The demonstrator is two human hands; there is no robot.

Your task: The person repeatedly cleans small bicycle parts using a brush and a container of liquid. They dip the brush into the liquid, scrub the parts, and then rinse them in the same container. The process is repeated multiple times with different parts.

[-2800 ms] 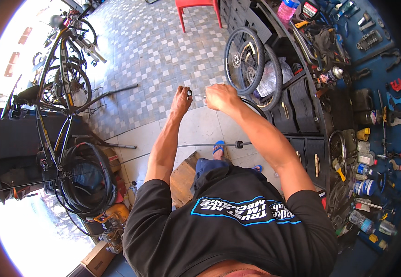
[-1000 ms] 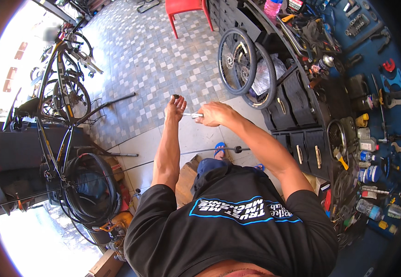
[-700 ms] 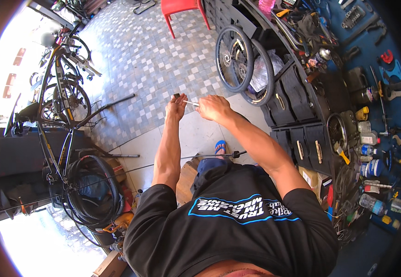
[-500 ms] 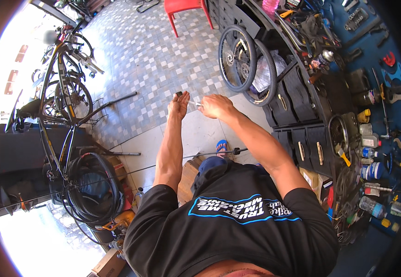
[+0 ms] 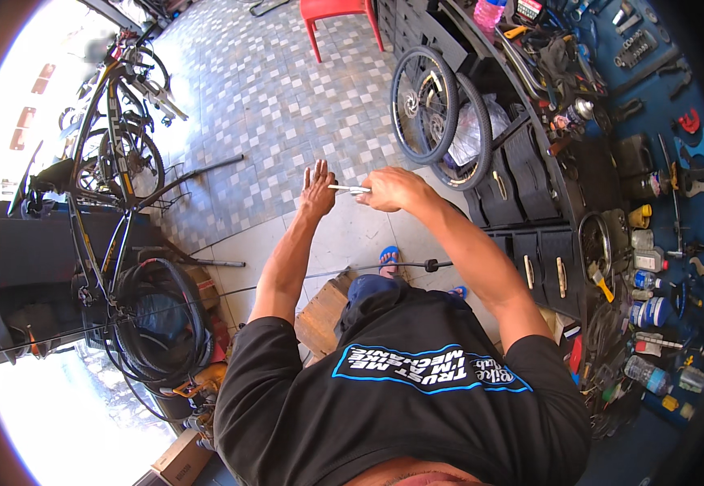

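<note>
In front of my body, my right hand (image 5: 394, 190) is closed around a slim, pale metal-looking tool (image 5: 349, 189); its exact kind is too small to tell. The tool's thin end points left and meets my left hand (image 5: 316, 193) near the thumb side. Several fingers of my left hand stick up, away from me, while thumb and forefinger seem drawn together at the tool's tip. Whatever they pinch is hidden. Both hands are raised above the floor, a short gap apart, with the tool bridging it.
A bicycle frame (image 5: 117, 154) hangs at the left, above looped tyres (image 5: 162, 316). Across my front runs a thin dark cable or rod (image 5: 352, 270). Two bicycle wheels (image 5: 425, 105) lean on dark drawers (image 5: 522, 182) at the right, beside a crowded workbench. A red chair (image 5: 340, 11) stands far off.
My left hand has turned, raising its fingers, and the small dark piece seen at its fingertips is out of sight. My right hand has shifted slightly right, with more of the tool showing.
</note>
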